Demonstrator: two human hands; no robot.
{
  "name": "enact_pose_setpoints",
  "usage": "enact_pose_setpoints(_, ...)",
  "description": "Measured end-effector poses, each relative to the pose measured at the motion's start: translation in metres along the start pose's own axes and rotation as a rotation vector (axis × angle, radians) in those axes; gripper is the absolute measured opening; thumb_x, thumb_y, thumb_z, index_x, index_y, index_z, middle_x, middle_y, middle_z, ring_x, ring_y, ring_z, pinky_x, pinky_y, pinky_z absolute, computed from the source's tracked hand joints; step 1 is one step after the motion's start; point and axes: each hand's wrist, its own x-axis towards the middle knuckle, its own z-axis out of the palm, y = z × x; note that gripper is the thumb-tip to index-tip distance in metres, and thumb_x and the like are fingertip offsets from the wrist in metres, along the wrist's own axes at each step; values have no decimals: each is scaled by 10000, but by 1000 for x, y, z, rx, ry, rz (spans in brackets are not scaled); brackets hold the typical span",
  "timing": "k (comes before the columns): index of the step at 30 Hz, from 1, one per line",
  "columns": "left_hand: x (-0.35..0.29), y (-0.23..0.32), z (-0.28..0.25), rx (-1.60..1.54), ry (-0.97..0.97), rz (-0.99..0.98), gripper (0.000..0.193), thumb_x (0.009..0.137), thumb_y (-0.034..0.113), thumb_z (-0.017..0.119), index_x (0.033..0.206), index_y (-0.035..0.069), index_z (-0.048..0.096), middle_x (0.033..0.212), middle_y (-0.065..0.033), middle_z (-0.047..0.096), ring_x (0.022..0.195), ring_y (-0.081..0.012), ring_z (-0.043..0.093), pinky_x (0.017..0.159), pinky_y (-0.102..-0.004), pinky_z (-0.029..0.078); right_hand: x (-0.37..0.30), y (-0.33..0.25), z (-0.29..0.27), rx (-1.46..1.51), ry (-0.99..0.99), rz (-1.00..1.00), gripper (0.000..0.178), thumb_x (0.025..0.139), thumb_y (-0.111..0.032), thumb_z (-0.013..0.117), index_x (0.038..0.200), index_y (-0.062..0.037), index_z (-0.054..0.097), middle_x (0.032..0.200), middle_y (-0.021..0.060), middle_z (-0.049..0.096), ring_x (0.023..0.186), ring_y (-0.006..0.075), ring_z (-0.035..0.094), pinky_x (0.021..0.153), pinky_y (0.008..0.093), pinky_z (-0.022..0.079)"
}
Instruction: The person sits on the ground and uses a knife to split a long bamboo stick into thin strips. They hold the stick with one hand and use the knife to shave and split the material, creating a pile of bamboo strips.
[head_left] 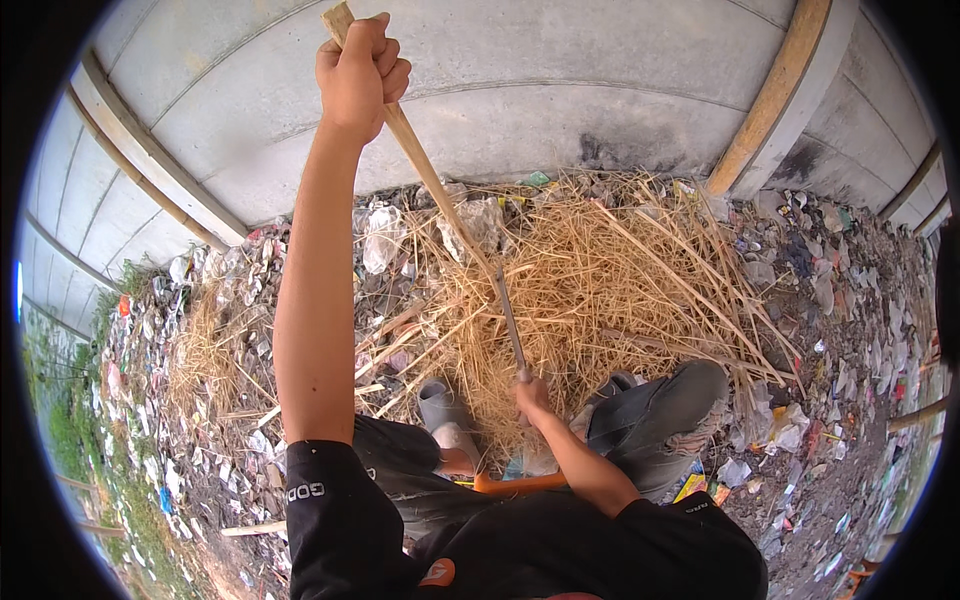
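My left arm is stretched far forward, and my left hand (362, 78) is wrapped round the upper end of a long pale strip of wood or bamboo (425, 165). The strip slants down to the right toward a pile of straw-like shavings (600, 275). Low in front of my body, my right hand (534, 401) grips the handle of a long-bladed knife (512, 325). Its narrow dark blade points forward, and the tip meets or overlaps the strip's lower end; whether they touch I cannot tell. Most of the knife's handle is hidden in my fingers.
A grey concrete panel wall (570, 65) with a wooden post (770, 95) stands ahead. Scattered plastic litter (830, 270) covers the ground. A grey shoe (440, 405) and my bent knee (665, 410) flank the shavings. A whitish lump (478, 225) lies beside the strip.
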Motion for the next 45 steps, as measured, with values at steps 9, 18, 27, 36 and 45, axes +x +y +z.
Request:
enact_pose_setpoints(9,-30,32,-41,-13,104,22,404,972,165,521,645,156,284,544,34,210,467,-85,176,447,-301,144,-10,-24,-26,237,-205,-29,177,922,-154,689,898,-40,555,617,6,503,462,135,436,476,325,415)
enact_pose_setpoints(18,-67,200,40,221,214,386,383,1025,161,517,688,140,335,617,29,206,519,-84,176,462,-270,174,-112,-56,-39,-36,-206,-290,247,838,-123,762,908,30,580,594,37,558,443,134,542,392,322,405)
enact_pose_setpoints(27,-68,133,11,155,254,208,365,1020,180,534,692,138,379,617,42,209,515,-80,185,463,-276,156,-117,-49,-28,-59,-230,-270,258,832,-124,768,905,35,579,600,53,575,448,141,553,400,332,416)
enact_pose_setpoints(36,-69,78,-55,111,141,182,504,1065,479,434,700,147,333,606,50,197,517,-84,139,476,-296,120,-90,-58,-18,6,-144,-282,218,807,-121,748,833,57,624,574,62,571,427,164,561,384,334,412)
enact_pose_setpoints(45,-86,84,-61,204,322,200,661,997,715,364,691,137,274,593,41,194,488,-85,145,464,-288,107,-164,-137,-1,515,-58,-1195,177,937,-123,694,818,-19,612,589,18,540,465,105,496,440,293,375)
